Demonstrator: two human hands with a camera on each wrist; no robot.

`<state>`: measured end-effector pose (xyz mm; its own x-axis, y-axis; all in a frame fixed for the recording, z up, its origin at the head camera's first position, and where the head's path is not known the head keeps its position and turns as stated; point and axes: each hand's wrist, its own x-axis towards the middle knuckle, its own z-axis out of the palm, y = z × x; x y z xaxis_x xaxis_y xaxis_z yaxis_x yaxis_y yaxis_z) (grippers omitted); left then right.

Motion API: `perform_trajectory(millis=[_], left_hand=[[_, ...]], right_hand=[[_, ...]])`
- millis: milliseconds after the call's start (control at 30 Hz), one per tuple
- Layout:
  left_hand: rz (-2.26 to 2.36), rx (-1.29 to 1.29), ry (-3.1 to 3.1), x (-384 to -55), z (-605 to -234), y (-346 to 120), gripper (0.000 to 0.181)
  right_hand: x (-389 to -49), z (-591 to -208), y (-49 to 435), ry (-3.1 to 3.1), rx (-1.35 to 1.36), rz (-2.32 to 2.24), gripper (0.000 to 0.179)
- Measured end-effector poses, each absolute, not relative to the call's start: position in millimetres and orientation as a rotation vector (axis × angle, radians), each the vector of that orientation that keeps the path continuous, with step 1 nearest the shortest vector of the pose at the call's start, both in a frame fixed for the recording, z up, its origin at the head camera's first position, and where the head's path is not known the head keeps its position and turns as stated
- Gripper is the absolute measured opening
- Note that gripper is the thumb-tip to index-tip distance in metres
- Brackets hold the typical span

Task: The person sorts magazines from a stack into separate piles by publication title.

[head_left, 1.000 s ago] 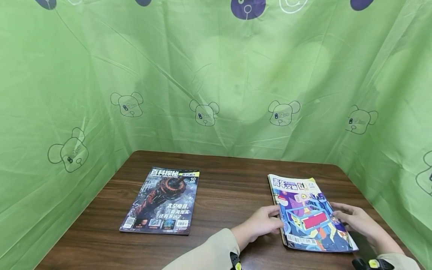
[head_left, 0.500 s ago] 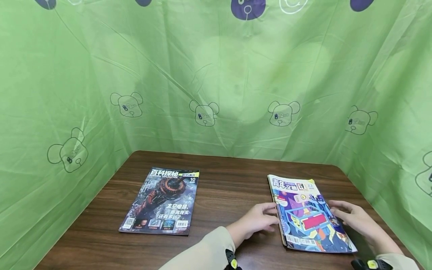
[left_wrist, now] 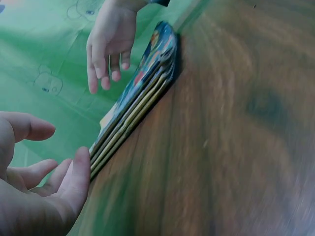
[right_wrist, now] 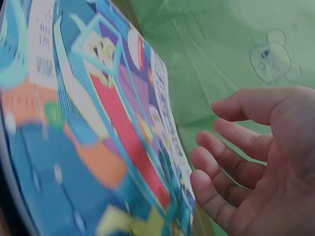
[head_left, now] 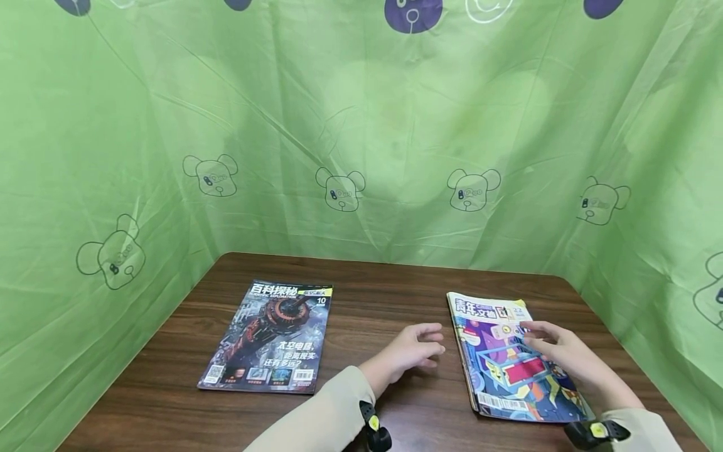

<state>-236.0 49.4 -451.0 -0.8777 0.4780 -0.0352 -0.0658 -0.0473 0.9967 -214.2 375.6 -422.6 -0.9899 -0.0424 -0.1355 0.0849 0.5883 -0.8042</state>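
Note:
On the right part of the table lies a small stack of magazines (head_left: 503, 376), its top cover purple and blue with a red panel. The left wrist view shows the layered edges of the stack (left_wrist: 133, 115). My left hand (head_left: 408, 353) is just left of the stack, apart from it, fingers loosely bent and holding nothing. Over the stack's right side hovers my right hand (head_left: 565, 355), its fingers relaxed. In the right wrist view that hand (right_wrist: 261, 157) has nothing between thumb and fingers, with the colourful cover (right_wrist: 128, 132) beside it.
A dark magazine (head_left: 271, 339) with a red and black machine on its cover lies flat at the left. The brown wooden table (head_left: 390, 295) runs back to a green curtain (head_left: 395, 125) printed with bear faces, which also hangs along both sides.
My left hand has drawn away leftward from the stack's left edge. My right hand has left the right edge and shifted up and left over the cover. The magazines stay in place.

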Motion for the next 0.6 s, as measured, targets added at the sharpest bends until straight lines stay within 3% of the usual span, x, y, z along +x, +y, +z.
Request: perform_trajectory(millis=[267, 600], left_hand=[[2.011, 0.387, 1.927, -253, -449, 24, 0.057], [2.026, 0.363, 1.971, -272, -453, -7, 0.059]], right_hand=[[-229, -424, 343, 2.706, -0.230, -1.352, 0.057], [-247, -423, 293, 2.627, -0.278, -1.447, 0.050]])
